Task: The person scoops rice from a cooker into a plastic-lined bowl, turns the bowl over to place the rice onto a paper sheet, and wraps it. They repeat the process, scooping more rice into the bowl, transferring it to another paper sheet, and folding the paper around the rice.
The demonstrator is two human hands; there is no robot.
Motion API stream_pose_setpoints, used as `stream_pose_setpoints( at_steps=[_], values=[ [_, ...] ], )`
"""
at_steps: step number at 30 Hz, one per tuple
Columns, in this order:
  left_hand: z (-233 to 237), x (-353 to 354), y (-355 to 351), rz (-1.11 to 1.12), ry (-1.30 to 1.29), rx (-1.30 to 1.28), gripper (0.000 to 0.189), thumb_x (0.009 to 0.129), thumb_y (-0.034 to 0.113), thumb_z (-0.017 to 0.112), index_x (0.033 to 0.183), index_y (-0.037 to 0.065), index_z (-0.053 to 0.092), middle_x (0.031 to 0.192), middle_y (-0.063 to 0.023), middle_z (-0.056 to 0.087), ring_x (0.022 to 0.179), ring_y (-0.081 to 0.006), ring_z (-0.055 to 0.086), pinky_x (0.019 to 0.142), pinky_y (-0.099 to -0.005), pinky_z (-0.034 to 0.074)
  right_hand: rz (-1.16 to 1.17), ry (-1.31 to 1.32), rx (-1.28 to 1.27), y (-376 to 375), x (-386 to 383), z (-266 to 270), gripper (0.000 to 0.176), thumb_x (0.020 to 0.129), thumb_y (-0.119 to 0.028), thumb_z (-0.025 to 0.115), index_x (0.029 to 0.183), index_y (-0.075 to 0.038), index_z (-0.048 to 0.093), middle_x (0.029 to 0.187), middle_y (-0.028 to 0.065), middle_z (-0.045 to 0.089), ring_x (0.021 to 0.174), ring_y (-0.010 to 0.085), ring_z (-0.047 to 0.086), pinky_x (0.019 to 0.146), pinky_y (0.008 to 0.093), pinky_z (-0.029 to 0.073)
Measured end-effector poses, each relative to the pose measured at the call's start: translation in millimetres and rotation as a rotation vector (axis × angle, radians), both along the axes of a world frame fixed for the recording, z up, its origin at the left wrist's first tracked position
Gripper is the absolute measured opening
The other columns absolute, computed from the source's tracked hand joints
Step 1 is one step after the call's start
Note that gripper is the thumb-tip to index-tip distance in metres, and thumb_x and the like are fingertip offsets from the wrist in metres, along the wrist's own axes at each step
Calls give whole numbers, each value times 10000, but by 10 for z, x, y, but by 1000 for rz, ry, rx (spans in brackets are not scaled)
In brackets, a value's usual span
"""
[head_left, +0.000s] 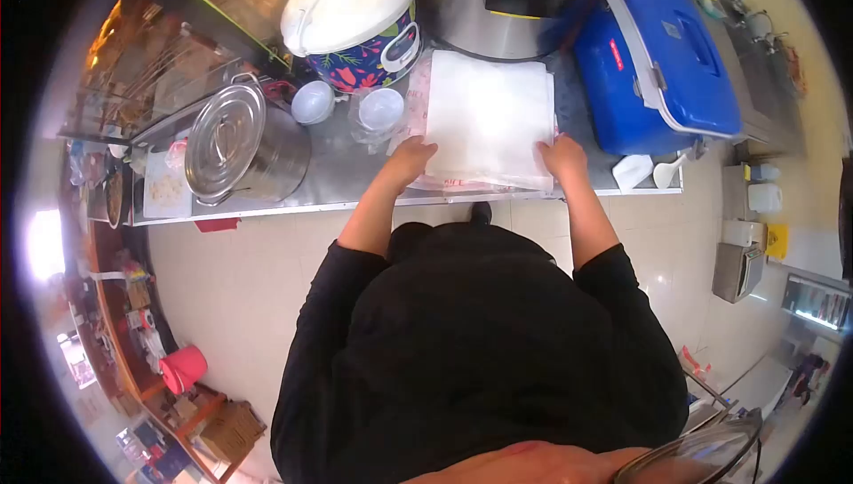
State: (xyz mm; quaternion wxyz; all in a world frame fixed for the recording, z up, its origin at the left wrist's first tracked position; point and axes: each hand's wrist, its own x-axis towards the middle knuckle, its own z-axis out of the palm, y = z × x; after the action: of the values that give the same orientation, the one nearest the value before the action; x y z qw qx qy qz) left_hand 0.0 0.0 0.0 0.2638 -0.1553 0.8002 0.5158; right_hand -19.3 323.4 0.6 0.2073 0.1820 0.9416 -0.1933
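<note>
A stack of white paper sheets (490,115) lies flat on the metal counter, near its front edge. Printed wrapping with red lettering (453,184) shows from under the stack's near side. My left hand (410,162) is closed on the stack's left edge, with the fingertips at the paper. Across from it, my right hand (562,157) pinches the right edge near the front corner. Two groups of small clear plastic cups (380,109) stand left of the paper, one partly in clear film.
Behind the paper stand a floral insulated pot (362,53) and a large steel cooker (498,26). A lidded steel pot (253,151) is at left, a blue cooler box (657,66) at right. A white rice paddle (668,171) and a scoop (633,171) lie by the front edge.
</note>
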Motion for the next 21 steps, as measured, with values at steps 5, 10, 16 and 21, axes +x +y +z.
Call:
stream_pose_setpoints(
  at_steps=[5,10,16,21],
  values=[
    [-316,-481,141,-118,-48,7,437,929,298,590,1201,-42,624,980,-82,672,838,-165,610,743,-297,499,32,67,-157,323,-462,-217,580,841,-411,657,1225,20,607,1187,265,632,1092,397,617,945,438,482],
    [-240,-512,47,-113,-8,62,335,927,248,598,1110,-24,666,938,-67,681,789,-171,622,714,-317,509,-86,152,-301,354,-411,-174,468,867,-300,651,1185,43,625,1130,252,662,1032,373,649,889,404,495],
    [-115,-433,-82,-188,466,-253,286,876,163,584,1128,62,672,1107,-170,651,981,-335,627,860,-421,495,-490,-7,-914,808,-444,-112,311,897,-162,667,1153,14,660,1001,95,707,865,159,645,774,295,493],
    [-206,-414,-209,-329,606,-440,432,828,211,675,1212,22,619,1151,-170,608,1066,-350,581,916,-431,470,-466,79,-815,1200,-324,31,299,905,-143,665,1171,-7,651,1029,72,702,854,140,641,781,269,484]
  ],
)
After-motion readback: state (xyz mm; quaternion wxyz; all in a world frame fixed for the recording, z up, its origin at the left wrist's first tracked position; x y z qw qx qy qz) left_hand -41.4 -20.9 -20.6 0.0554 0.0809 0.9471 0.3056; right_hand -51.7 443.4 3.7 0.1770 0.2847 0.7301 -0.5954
